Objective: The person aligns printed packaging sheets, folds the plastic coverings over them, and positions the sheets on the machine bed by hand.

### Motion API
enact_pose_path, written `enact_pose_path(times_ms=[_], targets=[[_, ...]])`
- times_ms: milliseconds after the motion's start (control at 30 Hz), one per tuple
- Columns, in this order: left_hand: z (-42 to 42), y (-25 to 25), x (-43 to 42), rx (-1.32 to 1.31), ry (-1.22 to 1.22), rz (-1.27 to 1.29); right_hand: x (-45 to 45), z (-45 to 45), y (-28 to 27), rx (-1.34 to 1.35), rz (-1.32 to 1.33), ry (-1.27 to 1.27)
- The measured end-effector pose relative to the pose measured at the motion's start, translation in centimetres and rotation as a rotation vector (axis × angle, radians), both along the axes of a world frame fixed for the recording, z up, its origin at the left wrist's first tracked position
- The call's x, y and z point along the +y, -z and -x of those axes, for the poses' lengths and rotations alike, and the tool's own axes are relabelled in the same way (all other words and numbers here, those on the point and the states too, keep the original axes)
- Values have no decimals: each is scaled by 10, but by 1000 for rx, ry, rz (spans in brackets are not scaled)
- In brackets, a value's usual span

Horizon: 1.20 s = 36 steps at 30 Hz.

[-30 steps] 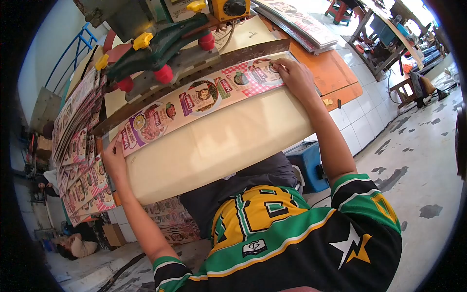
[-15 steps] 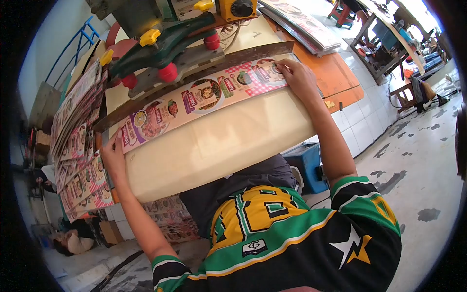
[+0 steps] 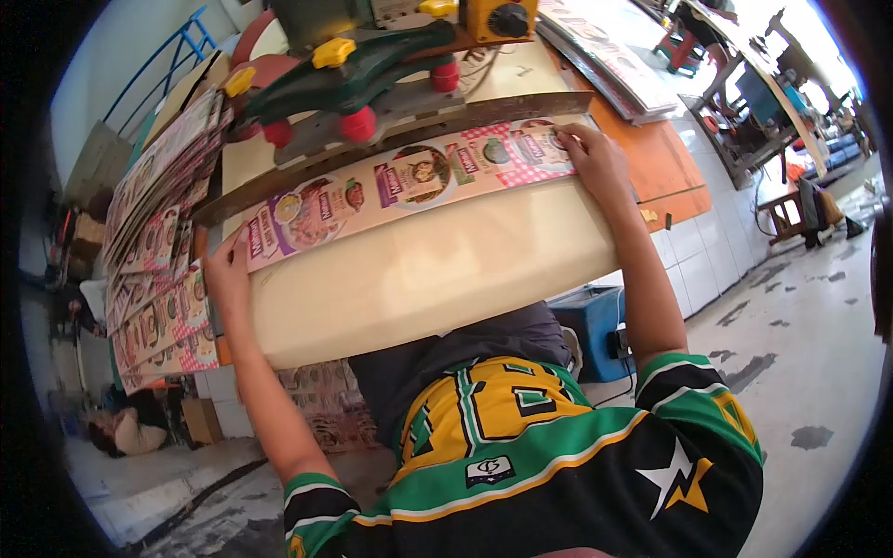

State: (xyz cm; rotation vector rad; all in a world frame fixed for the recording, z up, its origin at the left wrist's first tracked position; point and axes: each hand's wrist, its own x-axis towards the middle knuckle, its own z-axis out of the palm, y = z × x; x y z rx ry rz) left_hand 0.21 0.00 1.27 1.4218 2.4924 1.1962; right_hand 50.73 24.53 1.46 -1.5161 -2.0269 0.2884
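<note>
A long printed strip (image 3: 377, 191) with food pictures lies across the cream sheet-covered work surface (image 3: 437, 265), along a metal bar (image 3: 307, 167). At the strip's left end is my left hand (image 3: 229, 274), fingers closed on the edge. My right hand (image 3: 595, 160) pinches the far right end with bent fingers. Just beyond the bar stands a machine with a dark green arm (image 3: 349, 70), yellow knobs (image 3: 334, 53) and red round feet (image 3: 357, 125). The strip lies flat, its far edge close to the bar.
Stacks of printed sheets (image 3: 163, 186) stand at the left, and another stack (image 3: 614, 56) lies at the back right on the orange tabletop (image 3: 665, 172). A blue box (image 3: 591, 330) stands below the table. A workbench (image 3: 753, 56) is farther right.
The camera view has shifted, so the table and machine appear slightly farther right. Both hands stay at the two ends of the strip, which shows no clear movement against the bar.
</note>
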Motion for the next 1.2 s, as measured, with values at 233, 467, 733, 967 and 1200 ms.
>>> enact_pose_path(times_ms=[233,467,733,967,1200], targets=[[14,11,-2,133,-18,-23,8,1,8,-11,-6,0],[22,21,0,104,-76,15,5,4,7,3,-5,-33],[6,3,1,120,-140,88,1,6,1,4,14,-16],[9,9,1,156,-112,22,-3,6,-4,-74,5,17],[12,11,1,130,-113,34,3,3,4,-35,-18,-17]])
